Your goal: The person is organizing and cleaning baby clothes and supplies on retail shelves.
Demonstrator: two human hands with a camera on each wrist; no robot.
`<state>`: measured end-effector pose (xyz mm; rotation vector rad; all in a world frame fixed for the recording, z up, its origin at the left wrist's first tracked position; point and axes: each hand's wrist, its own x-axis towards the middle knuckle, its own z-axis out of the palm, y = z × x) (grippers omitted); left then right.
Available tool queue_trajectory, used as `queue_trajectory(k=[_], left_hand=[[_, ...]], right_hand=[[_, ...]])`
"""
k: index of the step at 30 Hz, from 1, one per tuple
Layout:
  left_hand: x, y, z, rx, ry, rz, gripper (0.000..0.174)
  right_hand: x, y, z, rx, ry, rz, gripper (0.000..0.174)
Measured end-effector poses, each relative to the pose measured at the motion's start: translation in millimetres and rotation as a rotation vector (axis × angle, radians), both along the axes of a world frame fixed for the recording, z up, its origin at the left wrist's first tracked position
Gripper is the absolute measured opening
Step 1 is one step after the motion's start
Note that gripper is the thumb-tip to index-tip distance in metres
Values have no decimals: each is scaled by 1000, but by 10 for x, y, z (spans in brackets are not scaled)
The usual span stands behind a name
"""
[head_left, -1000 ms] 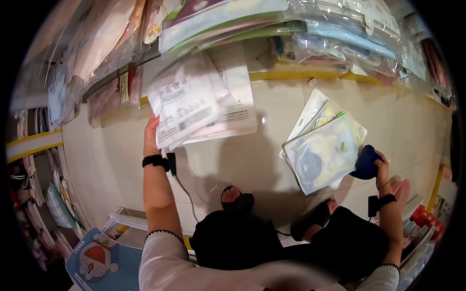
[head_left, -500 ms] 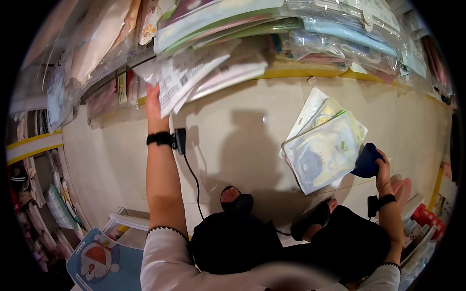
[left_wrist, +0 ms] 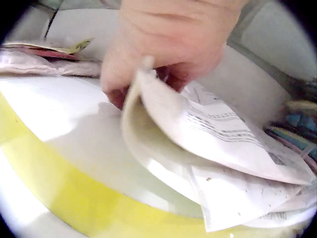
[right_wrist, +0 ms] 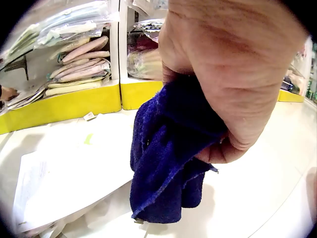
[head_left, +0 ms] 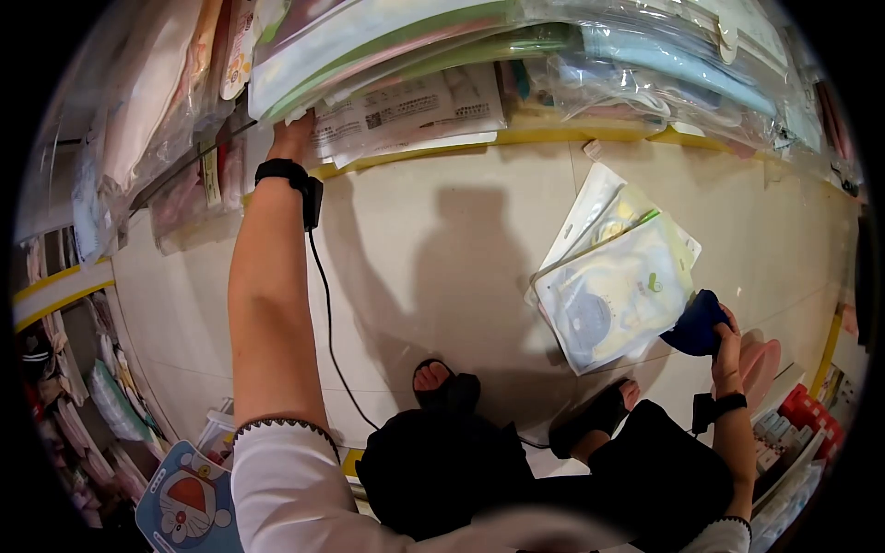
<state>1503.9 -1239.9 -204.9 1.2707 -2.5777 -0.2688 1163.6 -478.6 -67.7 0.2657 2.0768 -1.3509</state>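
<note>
My left hand (head_left: 293, 138) pinches the near left corner of some white printed packets (head_left: 396, 115), which lie on the bottom shelf under the hanging goods. In the left wrist view the left hand (left_wrist: 171, 44) has its fingers curled over the lifted edge of the packets (left_wrist: 223, 129). A dark blue cloth (head_left: 693, 324) is gripped in my right hand (head_left: 727, 355), beside several flat packages (head_left: 613, 290) on the floor. The right wrist view shows the right hand (right_wrist: 233, 74) with its fingers round the bunched blue cloth (right_wrist: 168, 148).
Plastic-wrapped goods (head_left: 415, 37) overhang the yellow shelf edge (head_left: 553, 135) at the front. More stocked shelves stand at left and right. A blue cartoon-printed item (head_left: 189, 502) is at lower left, a pink rounded object (head_left: 760, 369) at right. A cable (head_left: 332, 341) trails from the left wrist.
My left hand has moved forward with the white packets, from above the floor onto the bottom shelf. The right hand keeps holding the blue cloth in nearly the same place.
</note>
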Motion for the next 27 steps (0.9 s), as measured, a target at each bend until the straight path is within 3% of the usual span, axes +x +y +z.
queue_trajectory(k=[2,4,12,21,27], left_hand=[[-199,93,233,-40,-198,232,46],[-286,448,604,-48,-190,300,48],[-285,588,558,-277,-161,-110,45],[-135,246,633,-294,-187,-86,41],[-336,386,608,-265,-165,-70,39]], right_hand=[[-36,39,-26,17,-4,0,47],[-55,16,-26,21,0,6,47],[-73,-35,-50,-11,11,10,48],[-87,86,-119,-42,-1,-9,48],[-31,51,-54,-25,7,-18,46]])
